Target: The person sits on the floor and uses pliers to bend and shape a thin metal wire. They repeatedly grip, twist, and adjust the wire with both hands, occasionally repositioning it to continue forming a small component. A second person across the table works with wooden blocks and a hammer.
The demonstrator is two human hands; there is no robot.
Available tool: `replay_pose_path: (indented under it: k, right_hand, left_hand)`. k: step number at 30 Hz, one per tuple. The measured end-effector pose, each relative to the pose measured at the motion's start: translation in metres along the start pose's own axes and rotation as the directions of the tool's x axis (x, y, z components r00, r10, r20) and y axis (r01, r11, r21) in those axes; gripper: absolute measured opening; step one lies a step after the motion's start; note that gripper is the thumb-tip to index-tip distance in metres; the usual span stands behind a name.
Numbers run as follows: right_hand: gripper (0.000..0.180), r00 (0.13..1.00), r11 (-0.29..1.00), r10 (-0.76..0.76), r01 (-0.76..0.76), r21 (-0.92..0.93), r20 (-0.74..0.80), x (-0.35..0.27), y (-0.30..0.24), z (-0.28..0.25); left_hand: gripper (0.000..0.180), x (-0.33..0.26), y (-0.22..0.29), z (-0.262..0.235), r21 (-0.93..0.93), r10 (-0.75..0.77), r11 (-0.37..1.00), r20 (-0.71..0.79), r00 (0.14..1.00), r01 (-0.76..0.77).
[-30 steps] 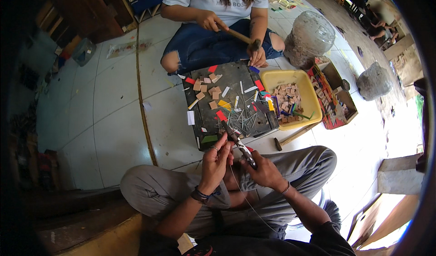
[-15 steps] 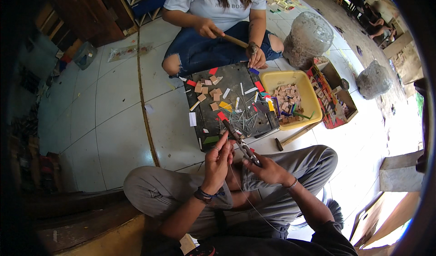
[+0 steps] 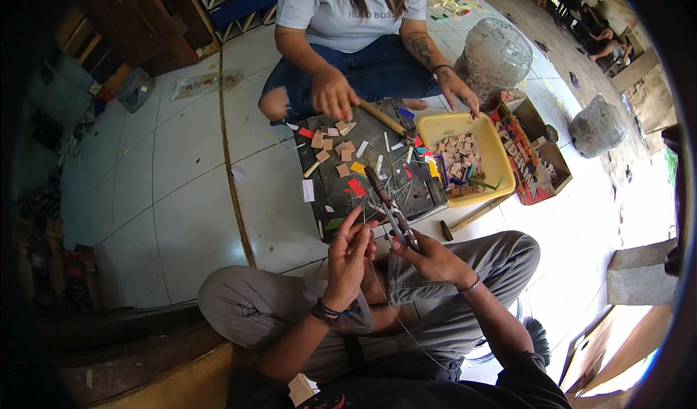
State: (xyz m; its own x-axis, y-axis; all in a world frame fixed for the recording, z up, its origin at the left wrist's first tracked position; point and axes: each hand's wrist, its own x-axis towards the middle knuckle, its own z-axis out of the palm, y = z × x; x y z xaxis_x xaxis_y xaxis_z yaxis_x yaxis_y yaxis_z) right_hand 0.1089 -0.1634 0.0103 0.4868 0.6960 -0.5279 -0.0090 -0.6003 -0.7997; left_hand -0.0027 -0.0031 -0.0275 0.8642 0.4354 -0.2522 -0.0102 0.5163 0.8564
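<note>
Both hands have lifted slightly toward the dark work board [image 3: 341, 191]. Her right hand [image 3: 430, 255] is closed around pliers [image 3: 388, 206], whose long axis points up-left toward the board. Just beside it, the left hand [image 3: 348, 253] pinches a thin wire [image 3: 385, 300]. Beyond sit a yellow tray [image 3: 501, 164] and a striped red box [image 3: 534, 164].

At the centre of the frame, the left hand [image 3: 351, 251] pinches a thin wire [image 3: 392, 311] that trails down toward the lower edge. Just right of it, the right hand [image 3: 430, 256] grips dark long-nosed pliers [image 3: 388, 207] pointing up-left over a dark square work board [image 3: 367, 169] strewn with small tan wooden pieces [image 3: 330, 148]. A yellow plastic tray [image 3: 472, 158] lies right of the board.
</note>
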Motion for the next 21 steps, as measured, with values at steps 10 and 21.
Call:
replay_pose_path:
  k: [10, 21]
  right_hand:
    - [0.069, 0.992, 0.997, -0.083, 0.083, 0.008, 0.098, -0.007, 0.017, 0.008]
    - [0.08, 0.989, 0.99, -0.123, 0.127, -0.052, 0.079, -0.031, 0.025, 0.015]
  left_hand:
    - [0.045, 0.0, -0.001, -0.001, -0.017, -0.002, 1.0, -0.007, 1.0, 0.002]
    - [0.043, 0.0, -0.006, -0.001, -0.022, 0.046, 0.999, -0.031, 0.998, -0.047]
